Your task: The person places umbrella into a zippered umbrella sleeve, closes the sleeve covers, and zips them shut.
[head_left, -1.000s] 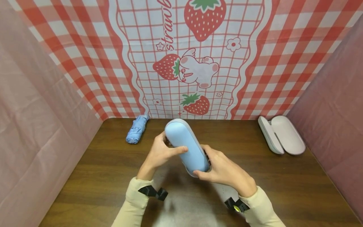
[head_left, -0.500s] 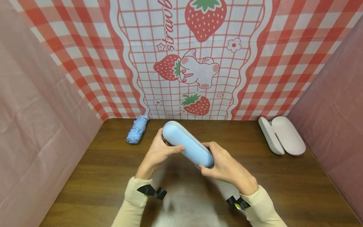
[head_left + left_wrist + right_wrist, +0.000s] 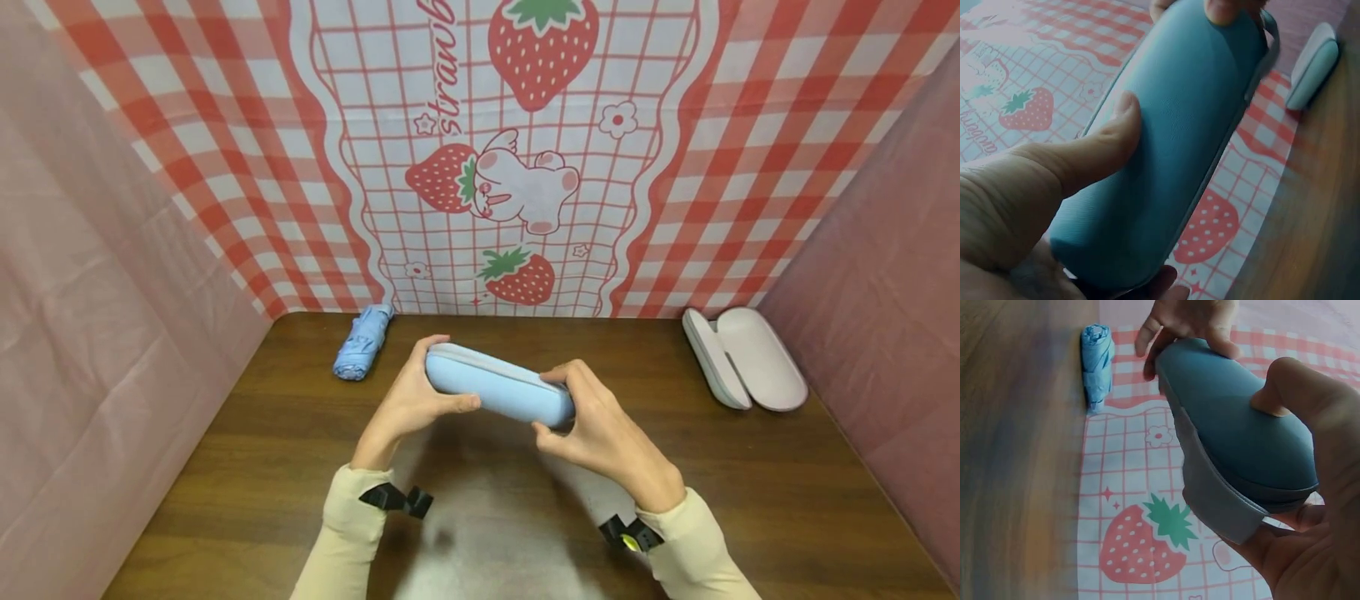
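A light blue elongated zip case point(image 3: 498, 396) with rounded ends is held between both hands over the middle of the table. My left hand point(image 3: 401, 408) grips its left end, thumb on the near side and fingers behind. At the other end my right hand point(image 3: 603, 433) holds it, thumb low on the near face and fingers over the top. A pale grey seam runs along its upper side. In the left wrist view, a strap loop point(image 3: 1266, 53) hangs from the case's far end. A grey band point(image 3: 1210, 487) shows along its side in the right wrist view.
A folded light blue umbrella point(image 3: 363, 343) lies at the back left of the brown wooden table point(image 3: 247, 467). An open pale grey glasses case point(image 3: 765, 358) stands at the back right. Behind the table hangs a strawberry-print cloth point(image 3: 600, 183); pink cloth point(image 3: 870, 333) lines the sides.
Both hands have turned the case from a steep slant to nearly level, its right end rising to the right. The case has also rolled, so its seam now faces up.
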Available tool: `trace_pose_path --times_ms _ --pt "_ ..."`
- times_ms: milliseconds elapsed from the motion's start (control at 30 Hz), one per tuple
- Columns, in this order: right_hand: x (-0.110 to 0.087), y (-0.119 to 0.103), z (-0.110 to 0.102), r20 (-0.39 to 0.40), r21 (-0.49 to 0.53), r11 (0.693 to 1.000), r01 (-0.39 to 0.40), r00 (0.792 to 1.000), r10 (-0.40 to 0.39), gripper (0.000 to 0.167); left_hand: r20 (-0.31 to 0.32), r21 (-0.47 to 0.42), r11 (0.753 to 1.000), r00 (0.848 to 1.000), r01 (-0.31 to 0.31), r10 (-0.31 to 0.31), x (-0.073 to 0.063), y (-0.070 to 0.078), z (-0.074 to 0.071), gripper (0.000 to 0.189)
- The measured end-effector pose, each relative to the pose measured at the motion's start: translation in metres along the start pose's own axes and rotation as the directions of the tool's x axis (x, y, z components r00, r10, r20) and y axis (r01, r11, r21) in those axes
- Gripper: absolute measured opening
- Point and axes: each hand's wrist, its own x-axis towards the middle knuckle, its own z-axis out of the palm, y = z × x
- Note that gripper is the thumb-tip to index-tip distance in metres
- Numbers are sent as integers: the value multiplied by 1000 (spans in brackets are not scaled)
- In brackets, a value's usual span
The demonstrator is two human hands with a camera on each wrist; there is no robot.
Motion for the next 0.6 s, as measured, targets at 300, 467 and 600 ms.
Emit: trace_pose_path --times_ms 300,467,600 --pt "0 -4 -2 18 40 997 60 998 -60 58 146 337 905 964 -259 221 -4 0 0 95" --pt "0 -8 1 68 70 991 112 991 -117 55 328 416 791 885 -449 330 -11 12 13 89" --pt "0 -12 2 88 87 984 157 982 -165 55 397 479 759 880 -441 261 -16 19 23 90"
